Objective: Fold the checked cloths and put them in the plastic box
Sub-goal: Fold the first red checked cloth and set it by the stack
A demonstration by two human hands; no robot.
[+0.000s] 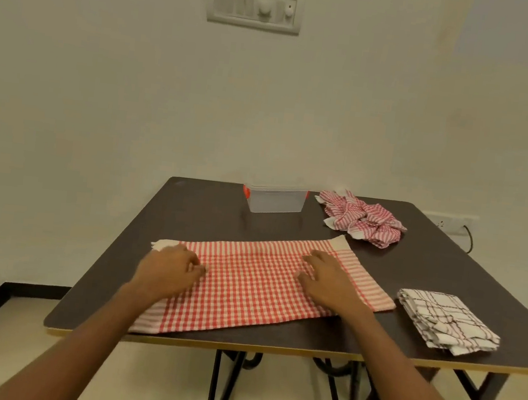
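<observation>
A red-and-white checked cloth (253,284) lies spread flat as a long strip across the near part of the dark table (207,219). My left hand (169,271) rests on its left part with fingers curled against the fabric. My right hand (329,281) lies flat on its right part with fingers apart. A clear plastic box (276,199) with red clips stands at the table's far edge. A crumpled red checked cloth (362,219) lies to the right of the box. A folded white cloth with dark lines (446,321) sits near the right front.
The table's front edge (206,344) runs just below the spread cloth, with metal legs beneath. A wall stands close behind the table with a switch panel (254,7). A socket with a cable (467,234) is at the far right.
</observation>
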